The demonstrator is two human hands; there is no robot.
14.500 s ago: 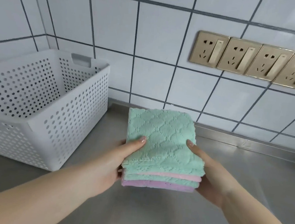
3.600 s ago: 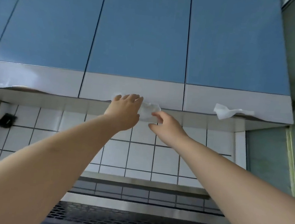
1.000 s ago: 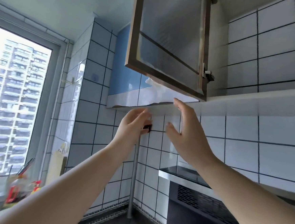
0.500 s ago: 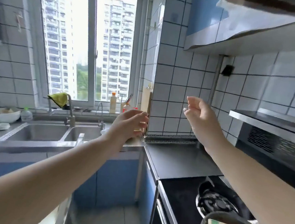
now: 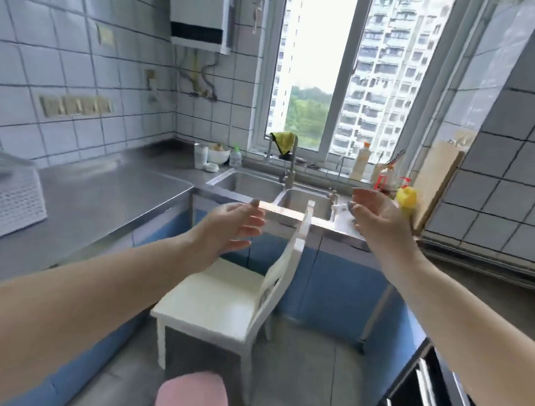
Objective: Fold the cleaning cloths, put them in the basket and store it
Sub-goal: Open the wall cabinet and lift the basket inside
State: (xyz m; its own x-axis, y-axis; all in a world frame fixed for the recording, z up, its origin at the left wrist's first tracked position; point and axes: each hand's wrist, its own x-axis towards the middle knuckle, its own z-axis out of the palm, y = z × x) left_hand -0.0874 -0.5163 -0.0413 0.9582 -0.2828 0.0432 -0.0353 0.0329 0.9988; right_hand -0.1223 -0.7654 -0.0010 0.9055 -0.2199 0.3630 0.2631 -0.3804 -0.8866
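Observation:
The white perforated basket (image 5: 4, 201) stands on the steel counter (image 5: 100, 196) at the far left edge of the view; its inside is hidden from here. Both my arms reach forward in mid-air over a white chair (image 5: 230, 296). My left hand (image 5: 232, 225) is held out with relaxed fingers and holds nothing. My right hand (image 5: 377, 214) is raised to the right of it, fingers loosely spread, also holding nothing. No cleaning cloths show.
A double sink (image 5: 276, 190) with a tap sits under the window. Bottles and a wooden cutting board (image 5: 437, 184) crowd the right corner. A pink stool (image 5: 193, 399) stands on the floor below the chair. Dark oven drawers (image 5: 420, 400) are at lower right.
My view has swung left and down from the open wall cupboard to the sink and counter. Both hands have come down from the cupboard door and stay out in front, holding nothing.

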